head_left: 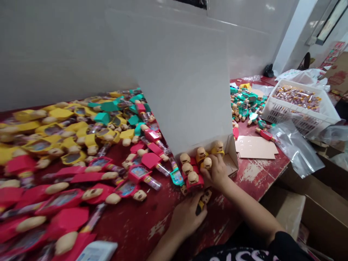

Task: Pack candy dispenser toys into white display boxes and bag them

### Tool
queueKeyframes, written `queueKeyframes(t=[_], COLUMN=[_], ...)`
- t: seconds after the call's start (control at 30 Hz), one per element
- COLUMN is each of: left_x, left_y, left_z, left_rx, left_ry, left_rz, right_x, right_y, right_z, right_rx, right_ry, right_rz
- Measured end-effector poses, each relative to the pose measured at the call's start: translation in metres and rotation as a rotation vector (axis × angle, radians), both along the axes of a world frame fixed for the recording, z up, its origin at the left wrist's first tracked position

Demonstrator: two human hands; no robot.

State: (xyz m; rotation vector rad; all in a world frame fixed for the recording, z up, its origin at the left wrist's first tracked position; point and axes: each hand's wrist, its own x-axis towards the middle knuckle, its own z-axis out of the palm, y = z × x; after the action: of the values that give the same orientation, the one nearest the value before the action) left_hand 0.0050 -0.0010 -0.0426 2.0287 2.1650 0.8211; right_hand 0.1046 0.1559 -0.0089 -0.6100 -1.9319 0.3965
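An open cardboard box (231,159) stands at the table's front edge, its tall white lid (190,87) raised. Red toys (193,177) with beige animal-like heads stand in rows inside, beside yellow ones (219,148). Reaching into the box, my right hand (217,172) has its fingers closed around a yellow toy (207,163) among the others. My left hand (189,214), low in front of the box, grips another yellow toy (205,198), whose body is mostly hidden by the fingers. A green toy (177,177) lies against the box's left side.
Heaps of yellow toys (73,127) and red toys (81,177) cover the table's left. Green toys (244,101) lie behind the box. At right are a flat cardboard piece (255,147), a clear plastic bag (297,146) and a white basket (301,108) of small wrapped pieces.
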Motion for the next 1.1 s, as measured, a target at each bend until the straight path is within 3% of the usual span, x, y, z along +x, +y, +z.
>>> queueKeyframes(t=[0.1, 0.2, 0.27, 0.3, 0.4, 0.47, 0.53, 0.6, 0.73, 0.8, 0.93, 1.1], left_x=[-0.002, 0.004, 0.011, 0.014, 0.017, 0.015, 0.012, 0.011, 0.013, 0.014, 0.017, 0.024], left_y=[-0.011, -0.015, -0.009, -0.004, 0.013, 0.025, 0.040, 0.058, 0.092, 0.098, 0.096, 0.097], left_z=[0.011, 0.026, 0.039, 0.048, 0.079, 0.102, 0.121, 0.134, 0.146, 0.150, 0.156, 0.157], left_rx=[0.317, 0.460, 0.513, 0.522, 0.589, 0.657, 0.678, 0.545, -0.212, -0.415, -0.511, -0.538], left_ry=[-0.119, -0.244, -0.241, -0.220, -0.133, -0.061, 0.073, 0.235, 0.339, 0.308, 0.297, 0.355], left_rz=[0.061, 0.128, 0.008, -0.090, -0.310, -0.300, -0.200, -0.080, -0.003, 0.033, 0.116, 0.183], right_x=[0.031, 0.056, 0.066, 0.070, 0.083, 0.093, 0.100, 0.100, 0.076, 0.060, 0.039, 0.043], right_y=[-0.023, -0.052, -0.068, -0.072, -0.066, -0.049, -0.026, -0.001, 0.030, 0.034, 0.029, 0.028], right_z=[-0.002, 0.004, 0.013, 0.018, 0.033, 0.040, 0.043, 0.043, 0.037, 0.030, 0.008, -0.006], right_rx=[0.035, -0.239, -0.399, -0.456, -0.542, -0.534, -0.485, -0.439, -0.260, -0.167, -0.051, -0.039], right_ry=[0.063, -0.089, -0.251, -0.303, -0.242, -0.010, 0.251, 0.420, 0.563, 0.557, 0.425, 0.260], right_rz=[0.051, 0.429, 0.615, 0.636, 0.548, 0.431, 0.278, 0.154, 0.052, 0.079, 0.174, 0.187])
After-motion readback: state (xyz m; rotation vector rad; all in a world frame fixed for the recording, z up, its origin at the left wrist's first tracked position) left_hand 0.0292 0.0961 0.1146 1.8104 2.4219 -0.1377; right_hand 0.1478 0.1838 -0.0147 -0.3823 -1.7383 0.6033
